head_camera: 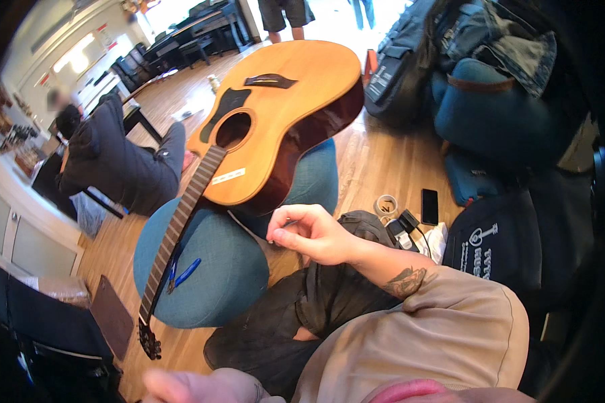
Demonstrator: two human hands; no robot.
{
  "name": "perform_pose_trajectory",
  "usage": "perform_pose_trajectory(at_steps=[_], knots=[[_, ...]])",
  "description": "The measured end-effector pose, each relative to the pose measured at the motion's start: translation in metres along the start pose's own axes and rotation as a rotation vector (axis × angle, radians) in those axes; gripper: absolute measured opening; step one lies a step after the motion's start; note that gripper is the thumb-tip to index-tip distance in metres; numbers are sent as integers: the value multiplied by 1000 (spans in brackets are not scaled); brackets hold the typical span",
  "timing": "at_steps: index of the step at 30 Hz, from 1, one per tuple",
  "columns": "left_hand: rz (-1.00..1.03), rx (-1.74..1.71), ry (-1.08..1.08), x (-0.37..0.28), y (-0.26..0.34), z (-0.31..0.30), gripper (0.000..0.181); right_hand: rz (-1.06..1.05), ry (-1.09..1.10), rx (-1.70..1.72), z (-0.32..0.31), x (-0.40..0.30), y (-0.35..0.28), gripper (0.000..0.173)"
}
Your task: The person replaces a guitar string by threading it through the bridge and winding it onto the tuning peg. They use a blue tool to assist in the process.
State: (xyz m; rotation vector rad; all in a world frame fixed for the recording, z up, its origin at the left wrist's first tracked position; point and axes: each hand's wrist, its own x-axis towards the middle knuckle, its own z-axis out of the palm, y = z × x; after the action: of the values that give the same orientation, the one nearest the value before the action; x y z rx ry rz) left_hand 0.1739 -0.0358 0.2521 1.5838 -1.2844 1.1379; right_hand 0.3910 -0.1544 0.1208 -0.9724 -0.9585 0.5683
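An acoustic guitar point(302, 75) with a light wooden top and dark sides lies face up across two round teal padded stools point(222, 282). No strings are visible over its soundhole or fretboard point(176, 226). A pale marked strip point(228, 176) rests on its top beside the neck's end. Blue-handled cutting pliers point(185, 273) lie on the nearer stool, partly behind the neck. My right hand point(310, 234) is beside the guitar body, fingers curled and thumb near the forefinger; a tiny speck shows at the fingertips, unclear. My left hand point(201, 385) is blurred and cut off below the headstock point(148, 342).
On the wooden floor at right are a tape roll point(386, 205), a black phone point(429, 206) and a charger with cable point(408, 221). Black bags point(499, 242) and a teal chair point(484, 111) stand beyond. A person in dark clothes point(126, 156) bends at left; another person's legs point(285, 17) show behind the guitar.
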Motion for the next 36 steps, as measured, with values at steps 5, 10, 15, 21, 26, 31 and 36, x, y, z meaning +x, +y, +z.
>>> perform_pose_trajectory(at_steps=[5,10,15,21,26,31,36], knots=[[-633,443,251,-40,-44,24,24,-101,49,35,-3,2,-7,16],[-728,649,191,-72,-73,42,32,-123,80,57,5,2,-11,17],[-728,650,111,-78,-87,52,27,-160,20,52,4,-2,-8,17],[-724,586,236,-81,-99,58,20,-191,8,-84,0,-9,-8,14],[-670,518,193,-84,-108,62,19,-73,23,-90,-7,-18,-25,11],[-699,483,275,-86,-112,69,9,-54,-9,-73,-6,-22,-41,20],[-611,693,129,-83,-106,62,8,22,-58,147,-8,-30,-23,57]])
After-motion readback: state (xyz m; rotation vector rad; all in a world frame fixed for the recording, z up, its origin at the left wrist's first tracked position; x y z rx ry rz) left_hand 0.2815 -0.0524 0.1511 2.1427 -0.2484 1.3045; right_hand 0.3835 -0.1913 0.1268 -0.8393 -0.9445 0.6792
